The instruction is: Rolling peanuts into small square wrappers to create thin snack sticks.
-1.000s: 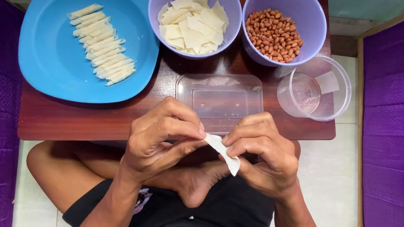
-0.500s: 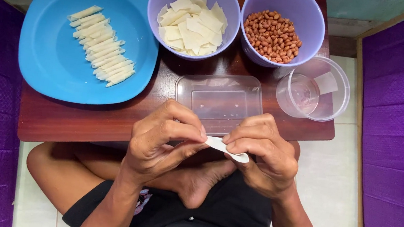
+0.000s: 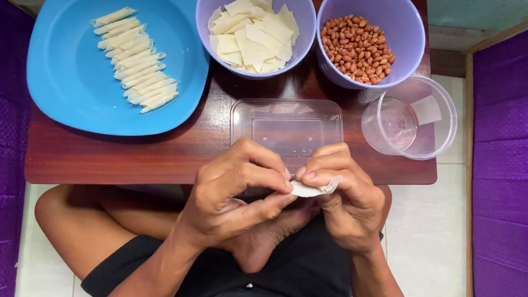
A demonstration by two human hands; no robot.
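Rolling step judged underway: left hand point(image 3: 234, 194) and right hand point(image 3: 348, 204) fingers clamped on wrapper point(image 3: 313, 188), six o'clock of tray point(image 3: 286, 128); next needs tight even roll.

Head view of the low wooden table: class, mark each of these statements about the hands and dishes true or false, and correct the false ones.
1. Both hands pinch a small pale wrapper. True.
2. The blue plate holds peanuts. False: it holds a row of rolled pale sticks.
3. The peanuts lie in a purple bowl. True.
4. The clear rectangular container is full of wrappers. False: it looks nearly empty.
5. The left hand rests on the plate. False: it is at the wrapper, beside the right hand.
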